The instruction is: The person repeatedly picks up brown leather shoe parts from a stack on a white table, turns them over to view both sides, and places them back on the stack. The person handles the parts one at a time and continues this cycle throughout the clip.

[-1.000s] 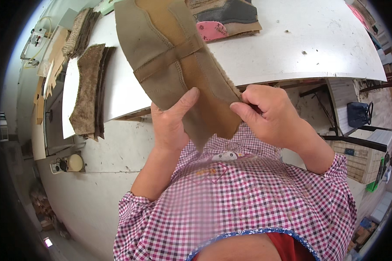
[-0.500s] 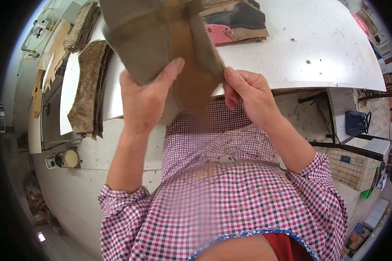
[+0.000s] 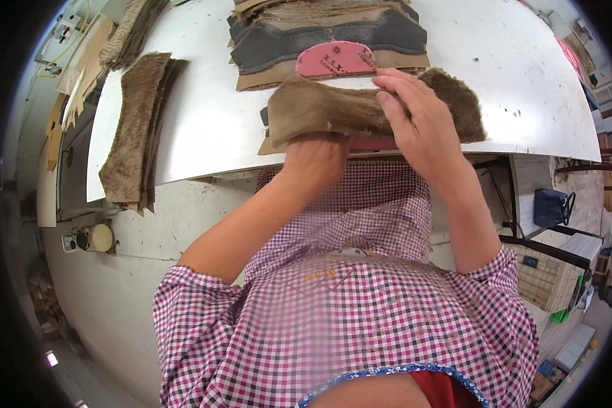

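Observation:
A brown fur piece [image 3: 326,109], with its pile side up, lies across the front of the white table. My left hand [image 3: 316,160] reaches beneath its near edge, so the fingers are hidden. Over the middle right of the fur rests my right hand [image 3: 421,122], its fingers extended and its thumb slightly apart. From under the fur, dark and tan edges and a bit of pink show. Just beyond lies a stack of shaped pieces [image 3: 326,44], dark grey and tan, with a rounded pink printed patch [image 3: 336,60] at its near side.
More brown fur pieces [image 3: 134,129] are stacked at the table's left edge, with another pile [image 3: 132,34] behind them. Small scraps dot the white table [image 3: 517,81] on the right. A dark blue bag [image 3: 553,207] and a pale crate [image 3: 537,272] are at the right, below table height.
The piece held up in front of me is lowered to the table, fur side now up. My left hand has gone under it; my right hand has moved onto its top.

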